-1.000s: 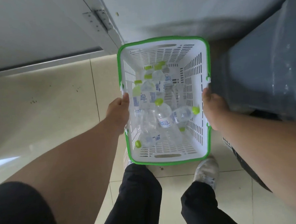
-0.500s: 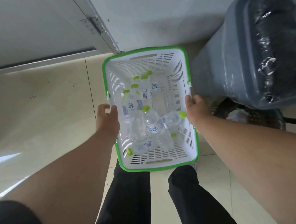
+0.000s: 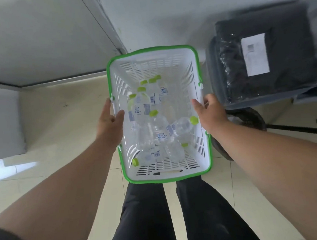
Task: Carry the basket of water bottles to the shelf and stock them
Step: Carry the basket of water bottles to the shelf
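A white slotted basket with a green rim hangs in front of me above the tiled floor. Several clear water bottles with lime-green caps lie jumbled on its bottom. My left hand grips the left wall, thumb inside over the rim and fingers outside. My right hand grips the right wall the same way, near the side handle clip. No shelf is in view.
A grey bin stands close on the right, topped by a black plastic-wrapped package with a white label. A dark round waste basket sits below it. A door frame and white wall lie ahead. My black-trousered legs are under the basket.
The basket has drifted left and then back to the middle of the view, still in both hands. The grey bin and its package have come more fully into view on the right.
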